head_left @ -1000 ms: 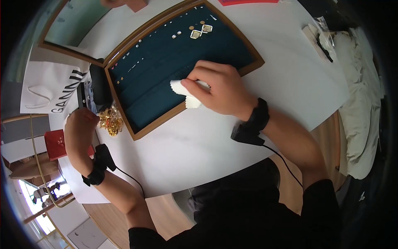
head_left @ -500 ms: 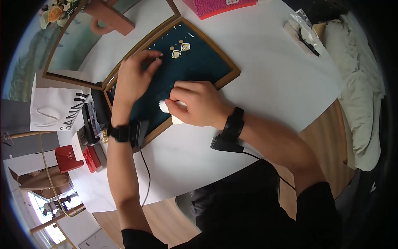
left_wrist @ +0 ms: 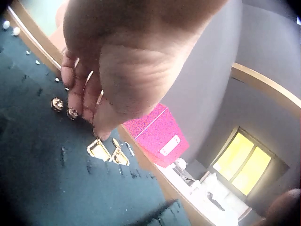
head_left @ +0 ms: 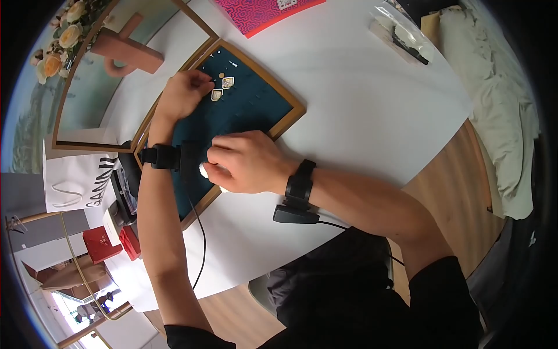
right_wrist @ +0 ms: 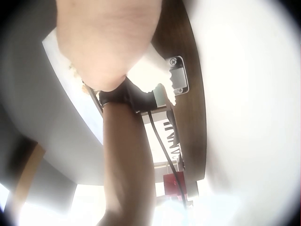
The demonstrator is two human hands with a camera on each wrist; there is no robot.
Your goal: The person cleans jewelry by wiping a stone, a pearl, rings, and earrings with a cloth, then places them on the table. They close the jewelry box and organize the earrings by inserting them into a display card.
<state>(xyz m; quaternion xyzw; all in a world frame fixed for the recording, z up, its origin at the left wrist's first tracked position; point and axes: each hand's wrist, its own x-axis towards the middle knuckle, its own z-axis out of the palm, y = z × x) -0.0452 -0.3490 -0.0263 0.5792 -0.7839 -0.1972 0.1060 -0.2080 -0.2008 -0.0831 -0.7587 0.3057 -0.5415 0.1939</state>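
My left hand (head_left: 181,96) reaches over the dark green lining (head_left: 247,110) of a wooden jewellery case. Its thumb and fingertips pinch at the top of a square gold drop earring (head_left: 217,95), whose round upper disc is hidden by them. The matching drop earring (head_left: 228,82) lies alongside. In the left wrist view, two round jewelled studs (left_wrist: 57,104) sit close by the other fingers. My right hand (head_left: 247,163) grips a white zigzag-edged cloth (right_wrist: 149,70) over the case's near side; in the head view only bits of the cloth (head_left: 203,170) show.
The case's glass lid (head_left: 93,145) stands open at left, with a terracotta vase (head_left: 131,52) behind it. A pink patterned box (head_left: 267,14) lies at the far edge. White paper bag (head_left: 70,183) and red boxes (head_left: 102,244) are at left; a plastic packet (head_left: 401,41) lies at right.
My left hand has moved from the gold-wrapped things at left, over the case, past the round studs to the drop earrings. The right hand keeps hold of the cloth. The head view has shifted.
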